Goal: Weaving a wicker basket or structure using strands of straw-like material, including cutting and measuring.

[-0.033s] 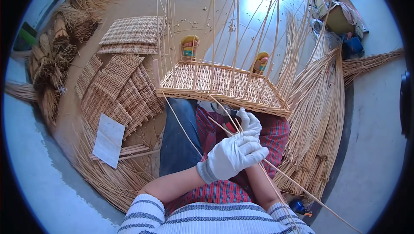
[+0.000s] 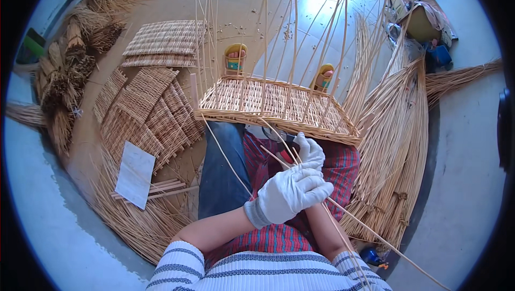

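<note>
My left hand (image 2: 292, 195), in a white glove with a grey cuff, is closed around a few thin wicker rods (image 2: 370, 230) that run out to the lower right. Short rod ends (image 2: 275, 154) stick out on its upper left side. Just beyond it, partly covered, my gloved right hand (image 2: 311, 150) has its fingers curled. What it grips is hidden; a dark, partly red object (image 2: 288, 155) shows beside it. In front of both hands, a woven wicker basket base (image 2: 273, 100) rests tilted at my knees, with tall stakes rising from its edges. One loose rod (image 2: 228, 155) hangs from its near edge.
Woven mats (image 2: 153, 97) lie on the floor to the left, near a pale sheet (image 2: 135, 174) and cut sticks. Long wicker bundles (image 2: 394, 146) spread at the right. More bundles (image 2: 67, 71) lean along the left wall. Assorted items (image 2: 424, 22) sit at the far right.
</note>
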The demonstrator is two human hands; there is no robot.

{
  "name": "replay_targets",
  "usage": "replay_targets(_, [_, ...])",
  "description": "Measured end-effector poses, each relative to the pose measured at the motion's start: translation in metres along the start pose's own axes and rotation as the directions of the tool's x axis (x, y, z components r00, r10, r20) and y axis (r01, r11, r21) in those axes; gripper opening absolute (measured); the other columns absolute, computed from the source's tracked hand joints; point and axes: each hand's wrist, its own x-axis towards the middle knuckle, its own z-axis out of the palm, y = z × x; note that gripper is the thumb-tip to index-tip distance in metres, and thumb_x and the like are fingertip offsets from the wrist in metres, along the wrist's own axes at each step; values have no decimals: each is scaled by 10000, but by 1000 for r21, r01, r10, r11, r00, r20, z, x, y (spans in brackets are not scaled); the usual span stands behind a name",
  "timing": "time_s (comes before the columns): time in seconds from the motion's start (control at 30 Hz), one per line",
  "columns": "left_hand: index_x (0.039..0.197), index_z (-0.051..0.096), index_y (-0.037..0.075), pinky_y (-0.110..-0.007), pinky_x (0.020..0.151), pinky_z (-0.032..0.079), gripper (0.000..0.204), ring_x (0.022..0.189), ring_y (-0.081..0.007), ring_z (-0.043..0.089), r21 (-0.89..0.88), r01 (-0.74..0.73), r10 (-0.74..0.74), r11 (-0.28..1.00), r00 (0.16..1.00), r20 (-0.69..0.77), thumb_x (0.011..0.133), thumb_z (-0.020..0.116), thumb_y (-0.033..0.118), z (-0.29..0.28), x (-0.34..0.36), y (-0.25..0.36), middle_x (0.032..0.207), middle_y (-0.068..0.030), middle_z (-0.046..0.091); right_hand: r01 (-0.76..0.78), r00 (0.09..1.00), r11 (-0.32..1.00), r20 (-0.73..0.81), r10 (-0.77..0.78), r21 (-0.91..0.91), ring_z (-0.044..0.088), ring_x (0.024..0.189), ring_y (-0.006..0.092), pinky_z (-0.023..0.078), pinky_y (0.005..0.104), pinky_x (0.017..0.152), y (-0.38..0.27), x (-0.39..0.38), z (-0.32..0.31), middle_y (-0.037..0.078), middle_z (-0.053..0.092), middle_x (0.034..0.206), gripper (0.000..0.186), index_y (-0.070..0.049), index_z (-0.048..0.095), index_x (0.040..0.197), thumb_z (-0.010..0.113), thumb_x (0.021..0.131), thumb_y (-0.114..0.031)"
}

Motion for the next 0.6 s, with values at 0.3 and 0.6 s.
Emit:
replay_targets(0.3, [1158, 678, 109, -426, 978, 560, 386, 1059, -252, 675, -8, 14, -14, 1000, 1000, 27, 776, 639, 141, 2, -1, 4, 1050, -45, 672, 108, 958, 991, 272, -84, -76, 614, 839, 305, 485, 465, 728, 7, 24, 5, 57, 614, 880, 644, -157, 599, 1159, 891, 620, -354])
replay_targets(0.6, [1147, 625, 136, -281, 649, 509, 346, 674, -100, 575, 129, -287, 269, 949, 953, 140, 814, 629, 233, -27, 6, 42, 757, 41, 494, 250, 908, 942, 391, -148, -224, 601, 998, 278, 452, 442, 897, 12, 92, -78, 53, 628, 998, 659, -165, 618, 1202, 898, 623, -308])
